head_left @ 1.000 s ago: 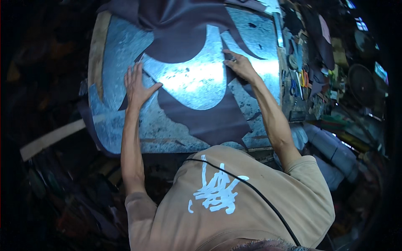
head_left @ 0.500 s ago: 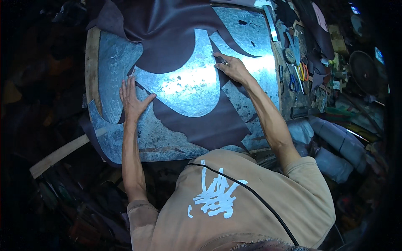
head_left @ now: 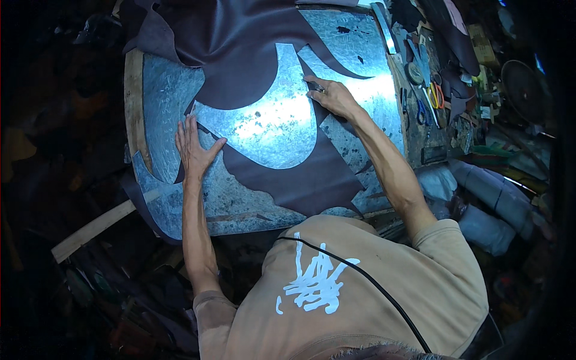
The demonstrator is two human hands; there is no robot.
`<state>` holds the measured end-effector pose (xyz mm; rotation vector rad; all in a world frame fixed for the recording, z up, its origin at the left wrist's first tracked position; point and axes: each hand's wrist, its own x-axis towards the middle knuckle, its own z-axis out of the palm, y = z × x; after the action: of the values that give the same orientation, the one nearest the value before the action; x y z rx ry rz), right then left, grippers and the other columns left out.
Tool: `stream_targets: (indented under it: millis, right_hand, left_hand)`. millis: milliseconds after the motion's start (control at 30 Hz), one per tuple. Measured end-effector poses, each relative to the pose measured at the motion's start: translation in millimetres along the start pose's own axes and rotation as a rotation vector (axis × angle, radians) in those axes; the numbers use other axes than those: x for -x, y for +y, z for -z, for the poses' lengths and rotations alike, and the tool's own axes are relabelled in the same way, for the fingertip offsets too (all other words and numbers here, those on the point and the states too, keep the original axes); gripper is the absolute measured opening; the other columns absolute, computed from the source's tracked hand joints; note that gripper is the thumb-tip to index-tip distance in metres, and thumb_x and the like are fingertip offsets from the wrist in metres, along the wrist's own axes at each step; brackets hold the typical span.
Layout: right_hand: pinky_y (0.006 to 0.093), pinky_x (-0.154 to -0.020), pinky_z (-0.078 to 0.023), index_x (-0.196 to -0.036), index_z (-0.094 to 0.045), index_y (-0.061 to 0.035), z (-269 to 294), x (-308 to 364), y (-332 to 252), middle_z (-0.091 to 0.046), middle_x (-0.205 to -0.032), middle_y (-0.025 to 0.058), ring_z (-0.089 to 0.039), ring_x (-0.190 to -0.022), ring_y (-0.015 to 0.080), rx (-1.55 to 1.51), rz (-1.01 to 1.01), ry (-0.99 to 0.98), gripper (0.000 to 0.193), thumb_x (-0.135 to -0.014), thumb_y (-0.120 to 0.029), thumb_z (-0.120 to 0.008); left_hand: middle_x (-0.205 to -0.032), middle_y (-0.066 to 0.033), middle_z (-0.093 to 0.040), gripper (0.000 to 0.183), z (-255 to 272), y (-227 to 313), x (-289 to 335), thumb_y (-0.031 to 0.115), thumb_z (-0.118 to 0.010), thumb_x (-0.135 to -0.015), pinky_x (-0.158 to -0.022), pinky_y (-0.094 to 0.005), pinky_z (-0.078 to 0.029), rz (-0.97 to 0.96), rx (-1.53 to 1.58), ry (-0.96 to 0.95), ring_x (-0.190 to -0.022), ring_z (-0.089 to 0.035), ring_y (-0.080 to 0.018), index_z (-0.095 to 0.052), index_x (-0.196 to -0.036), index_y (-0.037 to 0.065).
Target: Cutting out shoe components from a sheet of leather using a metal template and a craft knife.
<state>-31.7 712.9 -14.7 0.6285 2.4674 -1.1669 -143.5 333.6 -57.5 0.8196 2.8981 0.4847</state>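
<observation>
A shiny metal template [head_left: 264, 129] with curved edges and a narrow upright arm lies on dark brown leather [head_left: 300, 183]. My left hand [head_left: 195, 147] is spread flat with its thumb out, its fingertips by the template's left corner. On the other side, my right hand [head_left: 331, 96] is bent closed at the right edge of the template's arm. Something small and dark shows between its fingers, too little of it visible to name. More of the leather hide [head_left: 240, 36] extends over the far side of the metal-topped table [head_left: 171, 90].
Scissors with orange handles [head_left: 436, 96], blue-handled scissors [head_left: 422, 113] and a round tape roll [head_left: 414, 73] lie on the right side bench. A metal ruler [head_left: 384, 27] lies at the far right. Wrapped rolls [head_left: 486, 231] sit lower right. A wooden bar [head_left: 93, 231] juts out at left.
The whole view has shifted slightly. Both hands keep nearly the same places against the template, and the leather and template look unmoved.
</observation>
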Motion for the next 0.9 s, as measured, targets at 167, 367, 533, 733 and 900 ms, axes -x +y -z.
stream_targets:
  millis: [167,367,533,733,900]
  right_hand:
    - [0.0371,-0.088,-0.05,-0.135,-0.055,-0.0152,-7,-13,20,-0.069,-0.102,0.0217,-0.068,-0.096,0.0292,0.036,0.132,0.079,0.047,-0.091,-0.031,-0.062]
    - [0.0397,-0.075,-0.05,-0.134,-0.058,-0.0167,-10,-14,25,-0.06,-0.061,0.0148,-0.066,-0.07,0.0255,0.017,0.163,0.123,0.049,-0.089,-0.035,-0.062]
    - [0.0387,-0.073,-0.05,-0.135,-0.057,-0.0172,-11,-14,23,-0.058,-0.059,0.0123,-0.066,-0.069,0.0231,-0.011,0.16,0.119,0.05,-0.089,-0.036,-0.063]
    - [0.0379,-0.072,-0.05,-0.134,-0.058,-0.0168,-5,-5,14,-0.055,-0.056,0.0088,-0.063,-0.065,0.0193,0.003,0.028,0.056,0.048,-0.089,-0.035,-0.064]
    - [0.0384,-0.073,-0.05,-0.132,-0.06,-0.0166,-5,-6,19,-0.055,-0.057,0.0087,-0.064,-0.066,0.02,-0.067,0.002,0.064,0.047,-0.089,-0.035,-0.064]
  left_hand:
    - [-0.154,-0.019,-0.03,0.108,-7,-8,-5,0.065,-0.073,-0.07,-0.117,-0.0537,-0.012,-0.02,-0.011,0.012,-0.145,-0.017,-0.0393,-0.031,-0.148,0.003]
    - [-0.153,-0.0191,-0.032,0.106,-3,-5,-5,0.065,-0.074,-0.07,-0.117,-0.0537,-0.014,-0.042,-0.006,0.044,-0.144,-0.02,-0.04,-0.034,-0.147,0.004]
    - [-0.152,-0.0183,-0.034,0.105,-11,-9,-4,0.065,-0.074,-0.07,-0.116,-0.0549,-0.015,-0.056,-0.009,0.065,-0.144,-0.021,-0.0399,-0.034,-0.147,0.006]
    - [-0.151,-0.018,-0.035,0.105,-9,-4,-1,0.065,-0.076,-0.067,-0.116,-0.0548,-0.016,-0.053,-0.005,0.074,-0.143,-0.023,-0.0392,-0.036,-0.146,0.008]
    - [-0.15,-0.0192,-0.036,0.105,-11,-3,0,0.063,-0.076,-0.068,-0.116,-0.0529,-0.018,-0.09,-0.008,0.09,-0.142,-0.025,-0.0398,-0.036,-0.146,0.005]
